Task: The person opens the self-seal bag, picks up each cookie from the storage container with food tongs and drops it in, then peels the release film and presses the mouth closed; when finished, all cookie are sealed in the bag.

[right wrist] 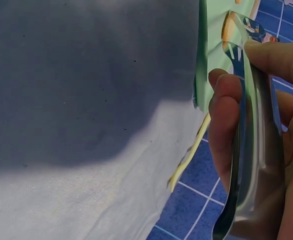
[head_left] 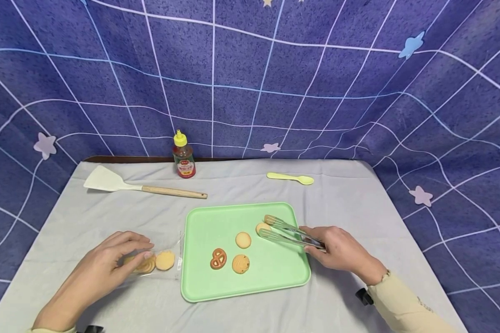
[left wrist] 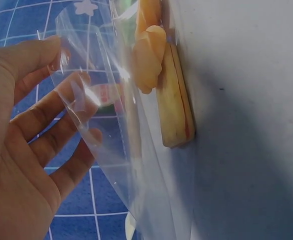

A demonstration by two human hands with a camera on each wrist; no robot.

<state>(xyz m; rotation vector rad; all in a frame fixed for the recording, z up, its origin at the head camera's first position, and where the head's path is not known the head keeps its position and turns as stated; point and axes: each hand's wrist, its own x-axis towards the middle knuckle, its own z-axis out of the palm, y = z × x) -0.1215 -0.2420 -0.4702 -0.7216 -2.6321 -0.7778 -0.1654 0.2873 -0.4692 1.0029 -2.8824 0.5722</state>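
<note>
Silver tongs (head_left: 289, 239) were gripped by the right hand (head_left: 337, 247), a bag (left wrist: 136, 135) pinched by the left hand (head_left: 102, 260).
Slotted tips (head_left: 271, 235) were angled left; the bag was transparent.

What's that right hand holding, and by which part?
Silver metal fork-tipped tongs; the right hand grips them by both arms, back from the prongs.

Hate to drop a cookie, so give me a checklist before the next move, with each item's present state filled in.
1. Right hand holding the tongs: ok.
2. Tongs' tips over the tray: ok.
3. Cookie at the tips firmly gripped: cannot tell.
4. Pretzel, plain cookie and dark-specked cookie lying apart on the tray: ok.
5. Left hand gripping the clear wrapper: cannot tell.
6. Yellow-capped bottle upright and apart from the tray: ok.
</note>
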